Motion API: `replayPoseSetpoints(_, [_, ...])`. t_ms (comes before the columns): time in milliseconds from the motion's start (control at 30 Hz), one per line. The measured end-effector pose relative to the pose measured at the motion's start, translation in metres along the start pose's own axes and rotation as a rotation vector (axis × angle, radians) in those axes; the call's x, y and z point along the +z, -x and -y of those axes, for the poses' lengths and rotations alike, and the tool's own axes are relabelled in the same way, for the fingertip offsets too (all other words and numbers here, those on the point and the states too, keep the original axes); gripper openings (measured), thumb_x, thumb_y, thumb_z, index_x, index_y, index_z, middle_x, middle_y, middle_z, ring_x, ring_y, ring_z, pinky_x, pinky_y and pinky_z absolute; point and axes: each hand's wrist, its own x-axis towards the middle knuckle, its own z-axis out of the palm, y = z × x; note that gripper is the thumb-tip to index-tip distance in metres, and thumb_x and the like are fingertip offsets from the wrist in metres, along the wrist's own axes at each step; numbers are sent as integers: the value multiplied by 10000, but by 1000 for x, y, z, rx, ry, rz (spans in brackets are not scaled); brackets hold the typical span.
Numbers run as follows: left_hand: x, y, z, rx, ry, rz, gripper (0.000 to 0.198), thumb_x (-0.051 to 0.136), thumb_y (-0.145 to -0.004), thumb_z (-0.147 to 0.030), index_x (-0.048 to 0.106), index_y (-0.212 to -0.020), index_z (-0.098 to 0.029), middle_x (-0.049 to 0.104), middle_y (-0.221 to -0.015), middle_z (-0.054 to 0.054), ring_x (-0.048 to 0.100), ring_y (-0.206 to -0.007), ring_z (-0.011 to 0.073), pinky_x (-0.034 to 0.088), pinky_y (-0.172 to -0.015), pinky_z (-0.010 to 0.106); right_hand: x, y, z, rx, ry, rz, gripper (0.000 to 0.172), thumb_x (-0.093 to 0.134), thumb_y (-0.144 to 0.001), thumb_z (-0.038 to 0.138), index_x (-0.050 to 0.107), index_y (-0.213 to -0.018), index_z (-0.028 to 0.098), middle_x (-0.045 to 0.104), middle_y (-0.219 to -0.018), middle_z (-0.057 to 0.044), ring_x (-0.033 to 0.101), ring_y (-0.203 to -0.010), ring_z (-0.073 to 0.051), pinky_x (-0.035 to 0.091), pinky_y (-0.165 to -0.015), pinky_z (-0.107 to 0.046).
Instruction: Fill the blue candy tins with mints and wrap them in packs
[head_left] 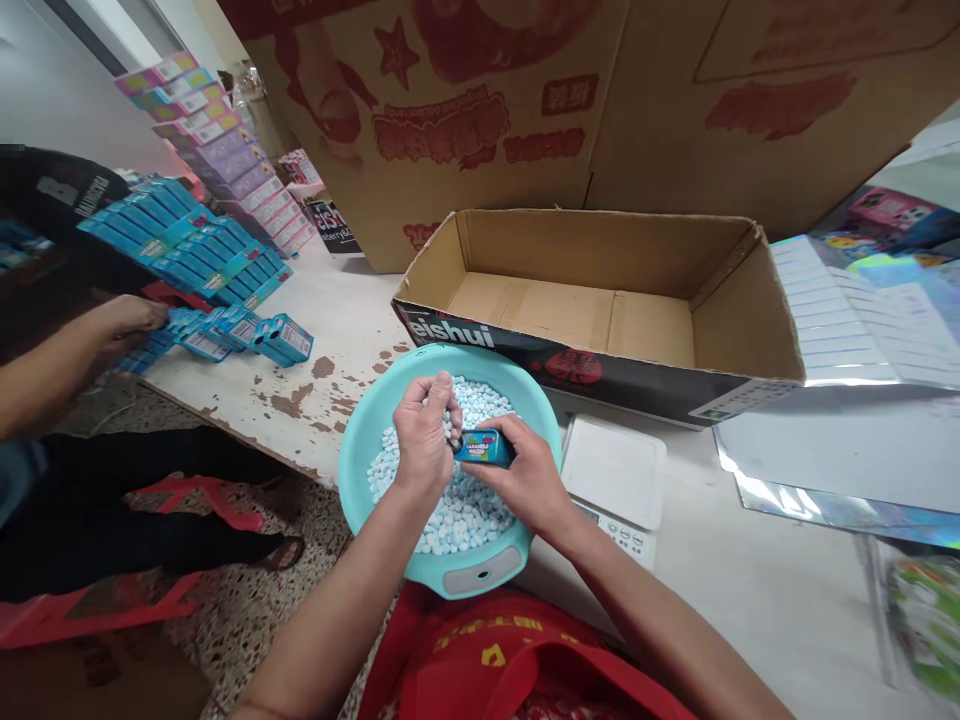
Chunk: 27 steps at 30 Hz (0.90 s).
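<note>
A turquoise plastic basin [536,400] stands at the table's front edge, holding a heap of small pale blue and white candies [465,520]. Above the heap, my right hand [529,475] grips a small blue candy box [484,447] by its sides, lying nearly level with its dark end toward the left. My left hand [426,430] is curled round several of the candies, at the left end of the box. Some candies show between its fingers and the box.
Behind the basin is an open cardboard tray [570,300]. A white scale [615,470] sits at its right. Blue boxes [202,250] are stacked on the left, where a co-worker's hand [124,325] touches some. Shiny printed sheets [840,450] lie at right.
</note>
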Motion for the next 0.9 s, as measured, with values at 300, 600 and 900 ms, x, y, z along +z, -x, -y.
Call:
replayPoseSetpoints(300, [-4, 2, -25, -10, 174, -1, 345, 759, -702, -369, 469, -694, -182, 474, -595, -59, 444, -431, 38, 306, -344, 147, -11, 1, -4, 208, -307, 14, 381, 798, -627, 327, 588, -929, 230, 625, -826, 21, 585, -763, -170, 461, -717, -300])
replayPoseSetpoints(600, [2, 7, -10, 100, 75, -57, 371, 746, -704, -433, 486, -663, -172, 475, -564, -52, 468, -480, 52, 392, -423, 157, 2, 3, 4, 46, -116, 7, 293, 768, -665, 268, 609, -906, 217, 622, -885, 4, 588, -842, -180, 446, -786, -313])
replayPoseSetpoints(900, [-5, 1, -25, -3, 185, -23, 403, 798, -640, -375, 446, -676, -182, 427, -574, -66, 416, -448, 27, 263, -342, 122, -5, 1, 3, 198, -245, 51, 363, 797, -622, 332, 603, -905, 213, 628, -849, 1, 580, -799, -179, 471, -751, -318])
